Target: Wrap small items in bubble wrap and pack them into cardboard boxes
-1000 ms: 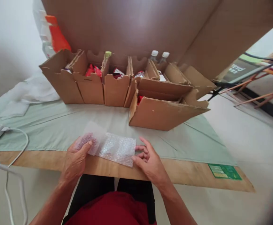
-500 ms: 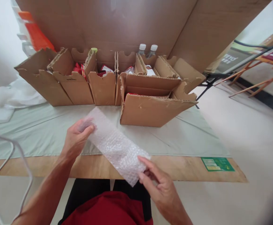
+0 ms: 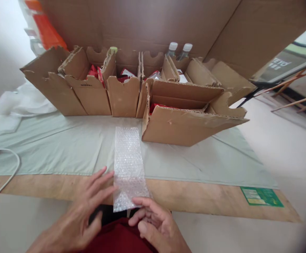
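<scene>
A strip of bubble wrap [image 3: 128, 161] lies lengthwise on the pale green cloth, its near end over the table's wooden front edge. My left hand [image 3: 90, 200] is beside its lower left side, fingers spread, the fingertips at the strip's edge and nothing held. At the near end on the right is my right hand [image 3: 155, 221], fingers loosely curled and apart, the index fingertip at the wrap. A cardboard box [image 3: 192, 128] with something red inside sits just beyond the strip, to the right.
Behind stands a row of open cardboard boxes [image 3: 124, 98] holding packets, with two white-capped bottles [image 3: 184, 51] behind them. White wrapping [image 3: 29, 102] lies at the left, above a white cable [image 3: 17, 163]. A green label [image 3: 260, 196] is on the wooden edge.
The bubble wrap has gone from slanting between both hands to lying straight on the table. Both hands have let go and moved toward the body. The view has shifted slightly.
</scene>
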Motion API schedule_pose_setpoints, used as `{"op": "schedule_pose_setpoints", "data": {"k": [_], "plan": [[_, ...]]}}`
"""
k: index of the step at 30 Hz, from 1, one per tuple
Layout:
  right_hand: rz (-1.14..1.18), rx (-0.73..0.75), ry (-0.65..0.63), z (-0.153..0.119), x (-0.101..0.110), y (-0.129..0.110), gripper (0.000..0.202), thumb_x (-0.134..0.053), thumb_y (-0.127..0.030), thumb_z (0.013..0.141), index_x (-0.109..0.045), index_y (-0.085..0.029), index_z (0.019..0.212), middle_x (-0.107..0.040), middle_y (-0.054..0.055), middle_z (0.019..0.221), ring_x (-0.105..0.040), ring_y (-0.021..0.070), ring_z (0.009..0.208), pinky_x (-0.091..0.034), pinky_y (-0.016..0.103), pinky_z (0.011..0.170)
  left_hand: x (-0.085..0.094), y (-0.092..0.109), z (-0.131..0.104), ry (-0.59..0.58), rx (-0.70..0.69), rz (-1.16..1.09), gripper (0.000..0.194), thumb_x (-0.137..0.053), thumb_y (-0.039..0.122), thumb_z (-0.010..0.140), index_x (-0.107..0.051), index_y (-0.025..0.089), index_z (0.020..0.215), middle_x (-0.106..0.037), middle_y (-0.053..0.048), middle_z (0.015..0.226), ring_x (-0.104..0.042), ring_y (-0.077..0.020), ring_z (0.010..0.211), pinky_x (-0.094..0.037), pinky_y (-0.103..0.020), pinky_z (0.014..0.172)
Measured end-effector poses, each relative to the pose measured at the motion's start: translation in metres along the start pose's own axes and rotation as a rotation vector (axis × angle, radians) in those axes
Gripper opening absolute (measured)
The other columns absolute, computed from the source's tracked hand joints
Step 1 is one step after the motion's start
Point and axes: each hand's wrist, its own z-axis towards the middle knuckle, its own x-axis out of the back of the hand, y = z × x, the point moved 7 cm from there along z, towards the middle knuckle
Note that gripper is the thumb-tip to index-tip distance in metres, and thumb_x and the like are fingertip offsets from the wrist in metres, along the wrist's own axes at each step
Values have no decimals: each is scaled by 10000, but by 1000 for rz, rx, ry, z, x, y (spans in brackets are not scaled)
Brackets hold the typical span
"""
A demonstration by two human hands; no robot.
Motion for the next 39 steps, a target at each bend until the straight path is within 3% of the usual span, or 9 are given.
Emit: {"op": "schedule_pose_setpoints", "data": {"k": [6, 10, 15, 20, 26, 29, 33, 37, 39], "plan": [[115, 334, 29, 9, 0, -44, 607, -680, -357, 971, -432, -448, 1517, -658, 75, 1352, -735, 162, 967, -573, 252, 709, -3, 2, 24, 387, 86, -54, 359, -519, 76, 948, -622, 259, 1239, -753, -37, 1060, -686, -201, 1106, -554, -362, 1002], [-464, 612, 263, -1, 12, -72, 556, -572, -154, 997, -484, -386, 1494, -674, 63, 1342, -706, 174, 1088, -597, 311, 883, 0, -27, 41, 444, 303, -70, 378, -590, 230, 968, -580, 234, 1346, -714, -14, 917, -696, -171, 828, -572, -284, 737], [-1128, 879, 339, 15, -4, -84, 466, -555, -28, 932, -593, -209, 1359, -689, 102, 1346, -555, 261, 1356, -500, 453, 1077, -7, -35, 41, 472, 271, 63, 469, -565, 244, 982, -493, 227, 1446, -693, -9, 888, -680, -199, 842, -544, -364, 821], [-1414, 806, 273, 54, -8, -77, 403, -544, -51, 935, -628, -189, 1304, -671, 111, 1402, -530, 320, 1386, -484, 491, 1006, -12, -34, 43, 474, 217, 127, 482, -560, 234, 996, -452, 215, 1466, -682, -18, 882, -662, -209, 825, -529, -399, 847], [-1343, 772, 201, 66, -3, -85, 293, -570, -51, 950, -686, -213, 1166, -730, 67, 1302, -586, 283, 1314, -433, 454, 1044, -1, -15, 40, 414, 49, 199, 435, -629, 258, 967, -537, 208, 1389, -607, -156, 1386, -551, -324, 1311, -463, -495, 1072], [-1197, 680, 150, 66, -2, -95, 233, -551, -99, 998, -706, -235, 1108, -782, 34, 1120, -680, 223, 1080, -466, 398, 954, -1, -7, 38, 346, -28, 165, 311, -554, 163, 982, -591, 232, 1282, -731, -72, 1170, -640, -254, 1189, -468, -440, 1074], [-1106, 551, 149, 72, 5, -101, 221, -560, -159, 1011, -697, -238, 1165, -789, 20, 1066, -701, 194, 959, -497, 368, 886, 1, -17, 41, 384, 96, 101, 246, -529, 226, 1014, -599, 247, 1249, -760, -27, 990, -717, -201, 930, -563, -342, 870], [-1152, 761, 404, 61, 13, -110, 271, -569, -196, 1004, -649, -217, 1263, -715, 108, 1259, -662, 250, 1132, -494, 423, 951, -3, -31, 51, 418, 194, 127, 261, -564, 280, 1001, -624, 243, 1253, -731, -20, 901, -696, -205, 812, -553, -346, 774], [-1203, 849, 408, 56, 8, -106, 278, -562, -166, 998, -645, -225, 1257, -709, 114, 1249, -651, 257, 1145, -492, 437, 955, -6, -38, 54, 413, 232, 170, 280, -563, 271, 993, -631, 235, 1262, -728, -56, 1003, -693, -234, 913, -551, -379, 831]]}}
